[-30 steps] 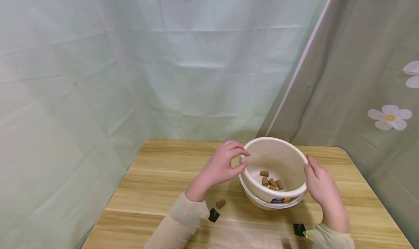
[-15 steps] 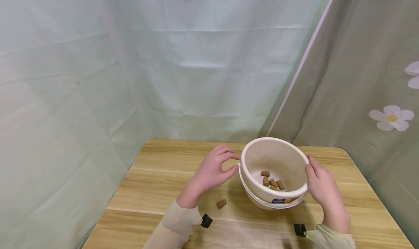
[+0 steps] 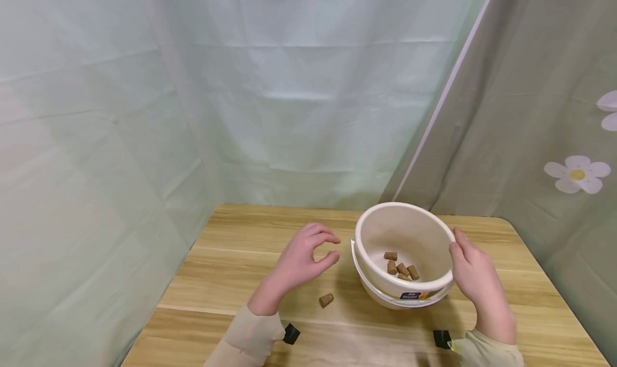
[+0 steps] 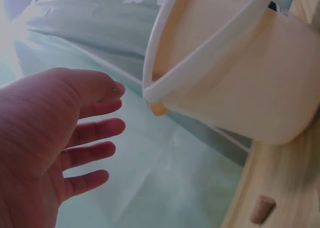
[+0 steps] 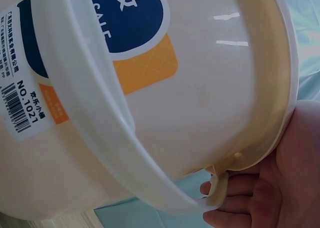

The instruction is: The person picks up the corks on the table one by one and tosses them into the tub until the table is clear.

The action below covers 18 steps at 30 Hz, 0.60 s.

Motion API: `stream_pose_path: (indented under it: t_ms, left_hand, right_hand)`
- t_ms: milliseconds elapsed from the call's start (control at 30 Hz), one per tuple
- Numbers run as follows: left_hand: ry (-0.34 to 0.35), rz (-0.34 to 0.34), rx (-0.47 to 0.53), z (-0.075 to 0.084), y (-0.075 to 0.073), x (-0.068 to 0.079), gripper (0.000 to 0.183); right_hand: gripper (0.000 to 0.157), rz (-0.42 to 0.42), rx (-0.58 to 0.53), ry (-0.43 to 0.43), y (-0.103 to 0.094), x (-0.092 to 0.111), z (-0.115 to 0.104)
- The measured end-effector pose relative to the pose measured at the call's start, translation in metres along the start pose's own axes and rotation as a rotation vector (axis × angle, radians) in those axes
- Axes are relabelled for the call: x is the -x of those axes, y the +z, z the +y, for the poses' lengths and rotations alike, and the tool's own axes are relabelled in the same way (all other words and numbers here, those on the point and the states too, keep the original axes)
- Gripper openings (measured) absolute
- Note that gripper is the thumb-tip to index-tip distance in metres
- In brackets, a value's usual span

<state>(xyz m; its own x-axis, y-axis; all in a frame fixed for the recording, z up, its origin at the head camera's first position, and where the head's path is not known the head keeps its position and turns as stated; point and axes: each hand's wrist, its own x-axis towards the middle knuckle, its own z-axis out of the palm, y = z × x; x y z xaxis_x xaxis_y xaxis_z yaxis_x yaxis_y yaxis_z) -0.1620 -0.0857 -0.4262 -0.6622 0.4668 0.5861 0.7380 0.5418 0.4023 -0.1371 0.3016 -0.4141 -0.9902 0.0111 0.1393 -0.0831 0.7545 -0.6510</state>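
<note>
A cream plastic bucket (image 3: 373, 273) stands on the right half of the table. My right hand (image 3: 477, 273) grips its right rim; in the right wrist view, fingers (image 5: 240, 185) show behind the rim near the handle joint. The white bucket handle (image 5: 115, 138) hangs down against the front wall. Several brown corks (image 3: 391, 267) lie on the bucket floor. Left of the bucket, apart from its rim, my left hand (image 3: 301, 257) holds nothing, its fingers loosely curved. Below that hand, a single cork (image 3: 326, 300) lies on the wood, also visible in the left wrist view.
The wooden table (image 3: 231, 265) has its back edge close to a pale green curtain (image 3: 289, 142). A grey-green curtain (image 3: 501, 158) with white flowers hangs on the right. On the bucket's front is a blue and orange label (image 5: 145, 72).
My left hand has come off the bucket's left rim and drawn back to the left and slightly down. The right hand keeps its grip, and the bucket has hardly moved.
</note>
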Motion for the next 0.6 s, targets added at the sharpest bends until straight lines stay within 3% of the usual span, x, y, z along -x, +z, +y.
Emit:
stream_pose_path:
  t_ms: [267, 600]
  left_hand:
    - [-0.029, -0.027, -0.041, -0.01, 0.0, 0.018, 0.018]
    - [-0.074, -0.12, -0.08, -0.02, 0.001, 0.046, 0.02]
  right_hand:
    - [0.064, 0.007, -0.003, -0.005, 0.0, 0.0, 0.0]
    - [0.064, 0.005, -0.005, -0.002, 0.001, 0.001, 0.001]
